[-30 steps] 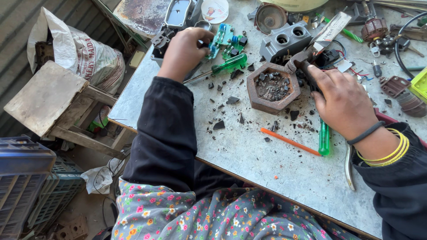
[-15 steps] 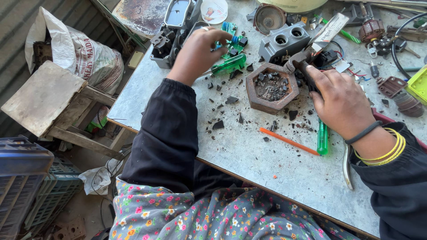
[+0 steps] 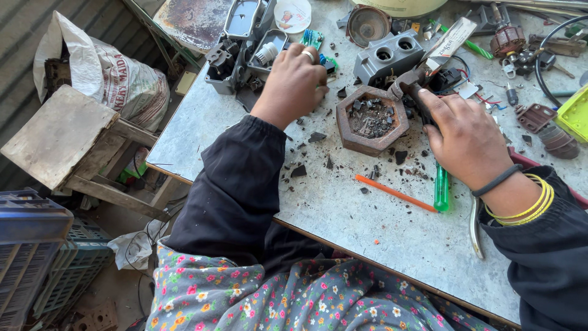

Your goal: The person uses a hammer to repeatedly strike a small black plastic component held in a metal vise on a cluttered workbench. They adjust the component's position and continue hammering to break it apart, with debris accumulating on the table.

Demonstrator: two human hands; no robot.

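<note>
Left grip (image 3: 294, 83) now covers green circuit board (image 3: 312, 38) (closure hidden); right hand (image 3: 468, 138) unmoved, gripping pliers (image 3: 411, 83).

The left hand (image 3: 293, 83) covers whatever its fingers close on — only a bit of green circuit board (image 3: 313, 38) peeks out beyond the knuckles. The right hand (image 3: 467, 138) hides most of the dark tool handle (image 3: 411, 92) it grips. The yellow-green box (image 3: 576, 115) at the counter's right edge is cut off.

Two hands (image 3: 294, 79), one hexagonal tray (image 3: 349, 136), one green screwdriver (image 3: 441, 193), one orange stick (image 3: 395, 193).
</note>
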